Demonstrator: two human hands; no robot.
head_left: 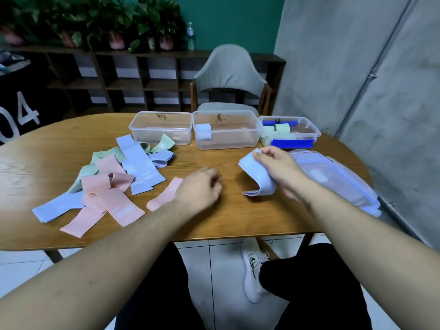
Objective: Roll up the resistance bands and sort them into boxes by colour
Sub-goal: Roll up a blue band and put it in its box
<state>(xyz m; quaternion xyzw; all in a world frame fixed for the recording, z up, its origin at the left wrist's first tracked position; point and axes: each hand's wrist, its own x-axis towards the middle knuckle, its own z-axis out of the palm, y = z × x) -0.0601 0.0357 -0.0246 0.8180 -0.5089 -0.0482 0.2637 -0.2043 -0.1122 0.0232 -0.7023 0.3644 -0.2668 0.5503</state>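
My right hand (277, 166) pinches a light blue band (257, 177) that curls down onto the table. My left hand (202, 186) hovers with curled fingers over the table, next to a pink band (164, 195); I cannot tell whether it holds that band. A pile of pink, blue and green bands (119, 177) lies at the left. Three clear boxes stand in a row behind: the left box (160, 128) holds nothing, the middle box (226, 131) holds a rolled blue band (203, 131), the right box (289, 131) holds rolled green bands (279, 128).
Stacked clear lids (333, 177) with blue seals lie at the table's right edge. A grey chair (229, 77) stands behind the boxes. Shelves with potted plants line the back wall. A concrete wall is close on the right. My legs and a white shoe are below the table.
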